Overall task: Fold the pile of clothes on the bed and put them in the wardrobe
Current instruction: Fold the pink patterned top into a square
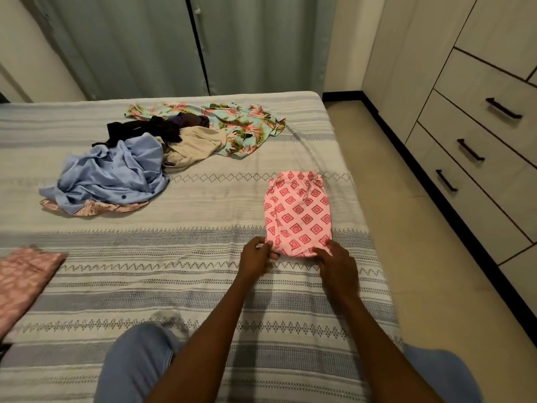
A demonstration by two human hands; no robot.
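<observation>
A pink garment with a red diamond print (pixel 297 212) lies folded into a narrow rectangle on the right side of the bed (pixel 189 286). My left hand (pixel 257 257) pinches its near left corner. My right hand (pixel 338 264) holds its near right edge, fingers curled over the cloth. Farther back lies the unfolded pile: a light blue shirt (pixel 113 175), a beige garment (pixel 194 145), dark clothes (pixel 145 130) and a floral turquoise piece (pixel 241 126).
A folded pink patterned cloth (pixel 23 280) sits at the bed's left near edge. The wardrobe with drawers and dark handles (pixel 476 146) stands on the right across a strip of floor (pixel 412 216). Grey curtains (pixel 174 45) hang behind the bed. My knees in blue jeans rest at the bed's near edge.
</observation>
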